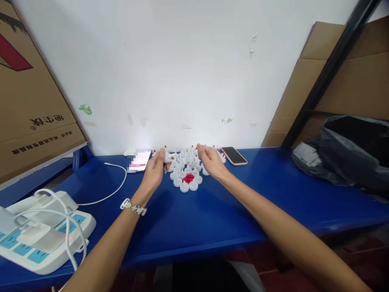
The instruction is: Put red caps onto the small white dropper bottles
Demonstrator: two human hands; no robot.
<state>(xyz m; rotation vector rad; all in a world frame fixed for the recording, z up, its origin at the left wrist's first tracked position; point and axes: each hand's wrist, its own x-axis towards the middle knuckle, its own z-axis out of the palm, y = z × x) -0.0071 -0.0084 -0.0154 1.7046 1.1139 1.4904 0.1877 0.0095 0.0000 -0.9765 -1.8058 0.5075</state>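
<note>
Forearms stretch forward over the blue table (pixel 188 227). Left hand (pixel 155 170) pinches a white cap (pixel 167 157) in curled fingertips; right hand (pixel 209 161), fingers loosely bent and holding nothing visible, hovers above the clustered white caps (pixel 185 170), beyond the red bits (pixel 188 178).
</note>
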